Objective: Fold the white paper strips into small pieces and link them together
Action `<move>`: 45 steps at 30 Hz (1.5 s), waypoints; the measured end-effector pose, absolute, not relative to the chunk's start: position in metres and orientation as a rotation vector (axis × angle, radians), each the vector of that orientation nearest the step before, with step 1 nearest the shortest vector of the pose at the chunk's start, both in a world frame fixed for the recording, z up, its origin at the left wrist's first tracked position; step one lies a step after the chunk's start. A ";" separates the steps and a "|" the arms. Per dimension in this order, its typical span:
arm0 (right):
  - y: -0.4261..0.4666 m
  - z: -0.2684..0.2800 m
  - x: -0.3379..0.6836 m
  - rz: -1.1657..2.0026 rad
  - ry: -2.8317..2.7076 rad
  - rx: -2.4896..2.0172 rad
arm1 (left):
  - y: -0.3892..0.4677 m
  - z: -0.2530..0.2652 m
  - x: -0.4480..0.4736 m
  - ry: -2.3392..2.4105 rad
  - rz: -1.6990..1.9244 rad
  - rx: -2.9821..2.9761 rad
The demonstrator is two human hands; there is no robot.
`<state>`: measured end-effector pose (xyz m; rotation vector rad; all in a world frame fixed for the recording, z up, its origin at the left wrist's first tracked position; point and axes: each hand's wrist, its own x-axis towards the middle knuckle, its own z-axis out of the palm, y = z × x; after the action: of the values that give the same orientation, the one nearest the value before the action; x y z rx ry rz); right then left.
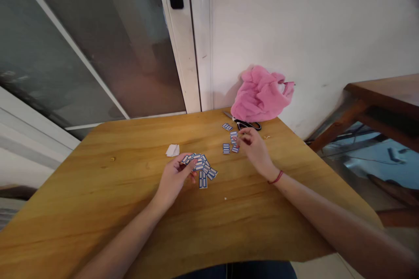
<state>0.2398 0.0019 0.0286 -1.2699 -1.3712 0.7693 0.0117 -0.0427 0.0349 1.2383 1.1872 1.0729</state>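
My left hand is closed around a fanned bunch of label pieces, white paper with blue-bordered boxes. One piece hangs below the rest, pointing toward the table's front. Over the right part of the table, my right hand has its thumb and fingers drawn together in a pinch. Whatever lies between those fingertips is too small to make out. Just by them are a few similar label pieces, one flat on the wood and another farther back. Black-handled scissors lie right behind this hand.
A small stack of white paper pieces rests left of centre on the wooden table. At the back right, a pink fluffy cloth sits against the wall, partly over the scissors. Small scraps dot the tabletop. Another wooden table stands at right.
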 end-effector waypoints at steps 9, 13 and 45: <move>0.013 0.020 0.259 0.658 -1.635 -1.552 | -0.045 0.037 0.011 1.197 1.088 1.224; 0.009 0.024 0.256 0.523 -1.615 -1.505 | -0.045 0.037 0.012 1.161 1.086 1.211; 0.028 0.030 0.272 0.716 -1.315 -1.391 | -0.047 0.031 0.019 1.154 1.205 1.140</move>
<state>0.2718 0.0281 0.0301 -1.3915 -1.3152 0.7158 0.0186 -0.0474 0.0308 1.1403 1.1539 1.2049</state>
